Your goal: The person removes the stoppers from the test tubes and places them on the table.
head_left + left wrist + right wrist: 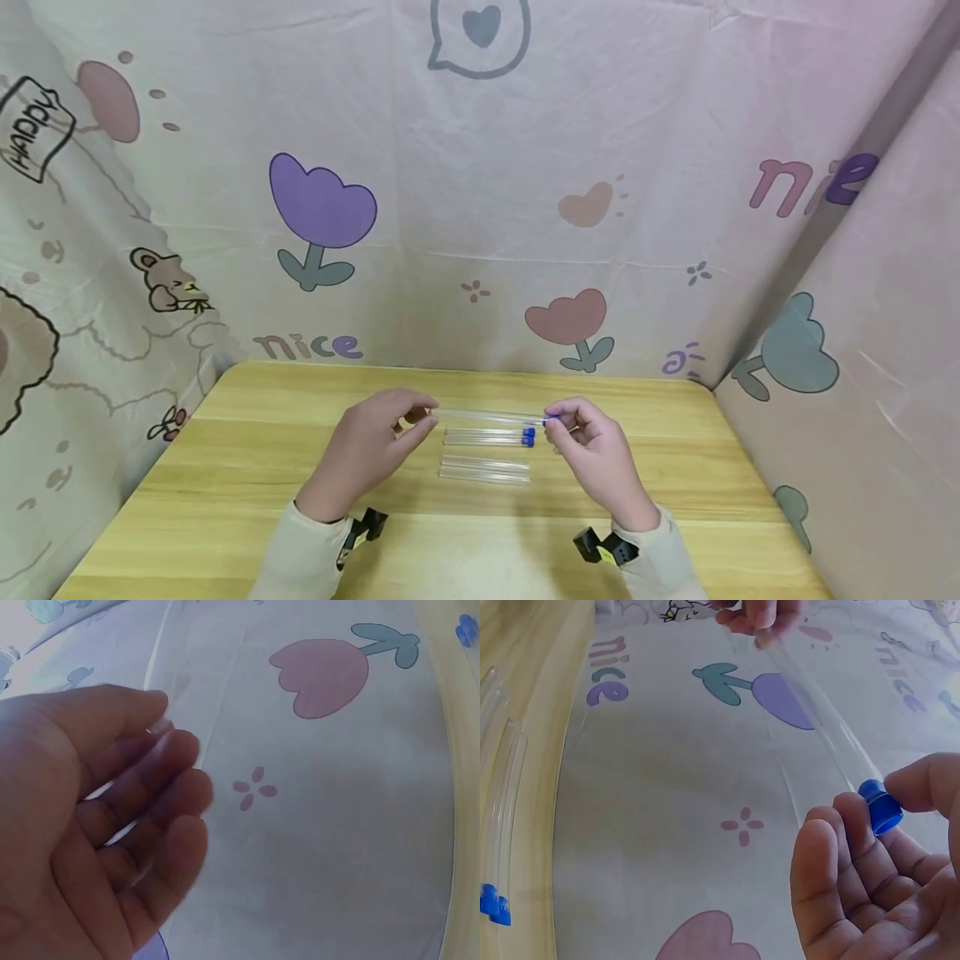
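A clear test tube (491, 416) is held level above the table between both hands. My left hand (367, 450) pinches its left end between thumb and forefinger; the left wrist view shows little of the tube. At the other end, my right hand (596, 450) pinches the blue cap (881, 808), which sits on the tube's mouth. Below lie capped test tubes (483, 437), their blue caps (528, 437) pointing right. Nearer to me, uncapped clear tubes (483, 469) lie side by side on the table.
The wooden table (285, 433) carries the tubes. A printed cloth (465, 167) with flowers and words hangs behind it and along both sides. Each wrist wears a black camera, one on the left sleeve (303, 550) and one on the right sleeve (663, 558).
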Demonstrator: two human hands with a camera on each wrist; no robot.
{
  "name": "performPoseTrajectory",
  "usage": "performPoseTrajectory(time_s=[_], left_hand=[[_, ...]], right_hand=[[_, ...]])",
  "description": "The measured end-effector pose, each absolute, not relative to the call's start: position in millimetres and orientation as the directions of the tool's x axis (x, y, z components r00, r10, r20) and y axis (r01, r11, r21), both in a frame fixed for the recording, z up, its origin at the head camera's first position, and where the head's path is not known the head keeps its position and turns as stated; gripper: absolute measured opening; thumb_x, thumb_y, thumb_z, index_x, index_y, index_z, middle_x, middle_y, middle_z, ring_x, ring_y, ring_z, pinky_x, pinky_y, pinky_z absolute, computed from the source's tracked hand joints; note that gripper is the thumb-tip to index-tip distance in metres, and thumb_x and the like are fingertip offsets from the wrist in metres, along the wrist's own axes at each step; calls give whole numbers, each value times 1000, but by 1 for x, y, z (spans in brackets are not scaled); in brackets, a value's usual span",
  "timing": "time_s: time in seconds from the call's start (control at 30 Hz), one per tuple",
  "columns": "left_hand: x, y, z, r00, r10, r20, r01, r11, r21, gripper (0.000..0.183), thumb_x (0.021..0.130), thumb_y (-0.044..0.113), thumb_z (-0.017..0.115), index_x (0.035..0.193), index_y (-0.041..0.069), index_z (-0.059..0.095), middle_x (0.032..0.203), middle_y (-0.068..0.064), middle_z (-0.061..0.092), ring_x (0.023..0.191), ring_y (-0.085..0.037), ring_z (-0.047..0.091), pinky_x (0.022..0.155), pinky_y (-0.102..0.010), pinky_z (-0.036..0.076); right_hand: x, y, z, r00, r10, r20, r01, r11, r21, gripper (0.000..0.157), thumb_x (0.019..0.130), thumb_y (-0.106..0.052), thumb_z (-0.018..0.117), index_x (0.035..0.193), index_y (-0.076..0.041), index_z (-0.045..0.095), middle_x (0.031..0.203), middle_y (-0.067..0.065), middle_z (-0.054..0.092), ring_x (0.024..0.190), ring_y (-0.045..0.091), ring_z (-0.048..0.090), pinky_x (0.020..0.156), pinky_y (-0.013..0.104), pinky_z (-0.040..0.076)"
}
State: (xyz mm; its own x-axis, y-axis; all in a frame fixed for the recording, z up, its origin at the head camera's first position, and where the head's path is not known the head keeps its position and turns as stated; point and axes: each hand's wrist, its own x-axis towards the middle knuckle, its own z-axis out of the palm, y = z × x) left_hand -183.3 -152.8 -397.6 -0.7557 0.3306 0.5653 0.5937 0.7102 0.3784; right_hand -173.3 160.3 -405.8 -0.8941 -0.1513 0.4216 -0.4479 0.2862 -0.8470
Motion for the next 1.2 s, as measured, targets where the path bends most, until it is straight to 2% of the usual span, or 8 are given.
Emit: performPoseTrajectory(time_s=[0.23,0.4,0.6,0.93,1.07,1.2], left_hand=[[-181,-150,-397,-769,318,555,577,719,387,16,96,24,75,111,17,76,96,11,73,83,-1,65,66,-20,55],[-180,-150,-397,-768,310,560,582,703,408,16,96,24,75,111,17,76,94,12,72,82,0,65,66,-20,55],[-180,-149,-394,-764,303,569,592,681,432,15,97,23,75,110,16,76,94,11,71,82,1,64,66,-20,55],[-177,-150,-392,-793,306,528,569,681,461,18,94,19,79,111,16,76,97,11,73,86,-3,66,70,-21,57],[-177,-150,-392,-813,298,501,550,674,492,23,91,20,82,113,17,76,99,11,73,87,-7,68,71,-23,57],[-178,-150,-393,-810,295,507,551,681,482,22,91,20,82,111,18,76,97,12,72,85,-4,67,70,-22,56]], right_hand=[[-172,160,-404,-913,-152,377,-402,197,-894,12,103,-8,64,112,-1,65,94,14,67,81,16,66,71,35,60],[-172,159,-405,-911,-156,382,-405,153,-902,13,103,-5,62,115,2,61,93,15,63,80,24,65,68,32,60],[-173,159,-406,-914,-150,376,-398,159,-903,11,102,-1,62,113,1,62,93,15,62,79,16,64,68,32,59],[-173,156,-410,-933,-139,333,-357,209,-911,11,101,0,62,111,-2,65,95,21,65,80,16,66,71,35,61],[-174,155,-410,-933,-131,334,-356,210,-911,10,102,-2,62,112,-2,65,94,19,66,80,16,66,70,32,60],[-175,153,-412,-933,-123,338,-358,208,-911,11,101,1,61,112,0,63,93,15,65,79,16,66,70,30,60]])
